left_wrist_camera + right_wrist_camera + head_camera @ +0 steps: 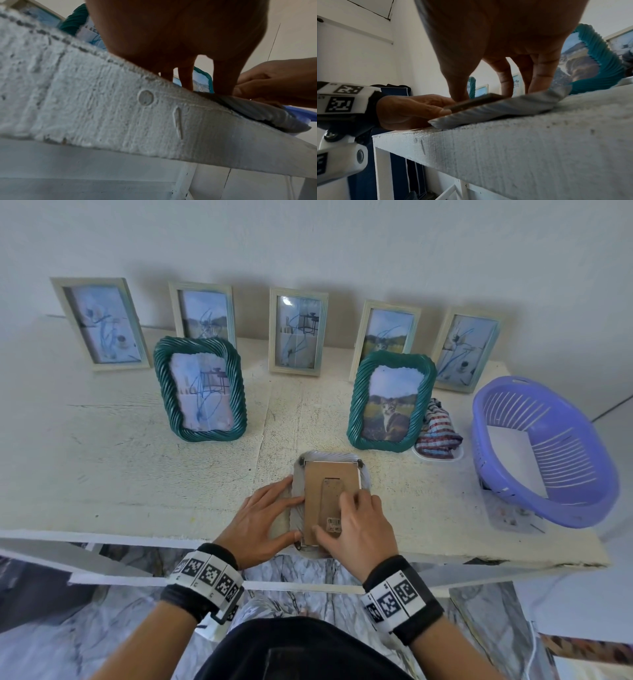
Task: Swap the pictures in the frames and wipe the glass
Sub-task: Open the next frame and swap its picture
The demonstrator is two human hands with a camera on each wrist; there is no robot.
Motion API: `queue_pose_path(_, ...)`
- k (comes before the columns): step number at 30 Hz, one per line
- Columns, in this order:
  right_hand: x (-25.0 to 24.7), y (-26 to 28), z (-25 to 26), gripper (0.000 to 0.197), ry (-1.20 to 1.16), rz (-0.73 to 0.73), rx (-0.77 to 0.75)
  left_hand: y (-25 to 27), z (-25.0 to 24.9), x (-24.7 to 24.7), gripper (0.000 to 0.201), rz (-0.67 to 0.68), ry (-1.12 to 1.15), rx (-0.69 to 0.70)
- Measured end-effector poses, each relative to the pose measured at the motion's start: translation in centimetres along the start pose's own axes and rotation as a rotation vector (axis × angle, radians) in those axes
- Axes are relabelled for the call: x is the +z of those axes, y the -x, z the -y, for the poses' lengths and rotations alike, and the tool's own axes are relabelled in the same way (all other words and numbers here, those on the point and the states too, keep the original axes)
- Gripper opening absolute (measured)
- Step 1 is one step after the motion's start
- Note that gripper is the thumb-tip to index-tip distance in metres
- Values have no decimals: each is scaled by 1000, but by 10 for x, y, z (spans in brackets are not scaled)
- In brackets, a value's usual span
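A: Grey twisted-rim frame (297,484) lies face down at the near edge of the white table (137,481), brown backing board (320,491) up, its stand flat against the board. Glass side hidden.

B: Hands?

A: Left hand (262,518) flat on the frame's left rim, fingers straight, thumb along the near corner; pressing, not gripping. Right hand (356,529) on the backing board, fingers bent down onto it, thumb by the barcode sticker (334,523). The right wrist view shows fingertips (537,88) touching the board. Whether they pinch anything, cannot tell.

B: Clips?

A: Two dark tabs at the far corners visible; near ones covered by the hands.

B: Rest of the table?

A: Two teal rope-rim frames (200,390) standing behind, one with a cat picture (388,402). Five pale frames (298,332) lean on the wall, pictures scribbled over in blue. Striped cloth (438,433) on a small white dish, partly behind the cat frame. Purple basket (544,450) at right, white sheet inside.
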State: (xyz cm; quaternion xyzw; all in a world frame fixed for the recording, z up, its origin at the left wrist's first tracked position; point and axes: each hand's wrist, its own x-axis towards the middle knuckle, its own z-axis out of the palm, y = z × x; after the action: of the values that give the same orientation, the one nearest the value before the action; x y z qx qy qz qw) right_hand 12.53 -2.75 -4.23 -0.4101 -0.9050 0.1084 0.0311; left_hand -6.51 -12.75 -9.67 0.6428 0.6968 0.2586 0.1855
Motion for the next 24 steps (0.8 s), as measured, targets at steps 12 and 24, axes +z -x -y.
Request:
queue_pose_path(12,-22,-2,-8,36,-314,-6,46,0,2,1,65,-2,-42,13)
queue_pose_path(24,-35,7,-32,25,-816,4,145,1,2,1,63,3,-45,7)
